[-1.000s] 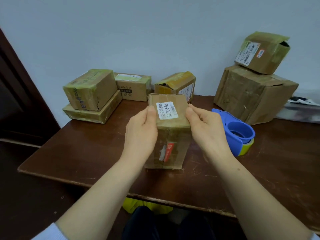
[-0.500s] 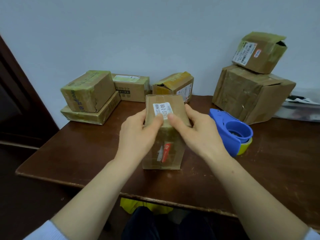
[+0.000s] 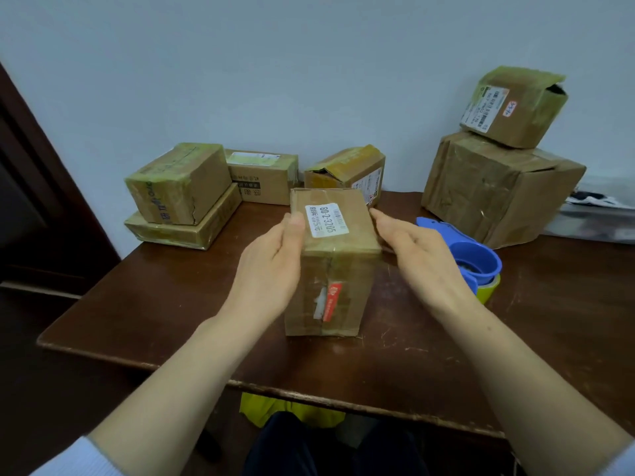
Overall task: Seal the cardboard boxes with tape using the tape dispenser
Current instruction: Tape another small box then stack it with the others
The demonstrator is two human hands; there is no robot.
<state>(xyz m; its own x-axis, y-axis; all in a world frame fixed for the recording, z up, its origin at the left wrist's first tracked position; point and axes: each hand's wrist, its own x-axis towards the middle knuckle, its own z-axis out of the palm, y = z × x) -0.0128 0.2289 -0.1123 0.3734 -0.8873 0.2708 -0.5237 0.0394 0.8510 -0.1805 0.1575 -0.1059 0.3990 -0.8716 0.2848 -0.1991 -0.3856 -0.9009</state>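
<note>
Now off the label (image 3: pixel 326 219), the left hand (image 3: pixel 271 269) grips the cardboard box (image 3: pixel 338 290) at its top edge. The right hand (image 3: pixel 422 259) has drawn aside, fingers straight

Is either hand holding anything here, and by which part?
The left hand holds the upright cardboard box by its upper left edge, thumb on top. The right hand lies open beside its right side, holding nothing; contact cannot be told.
</note>
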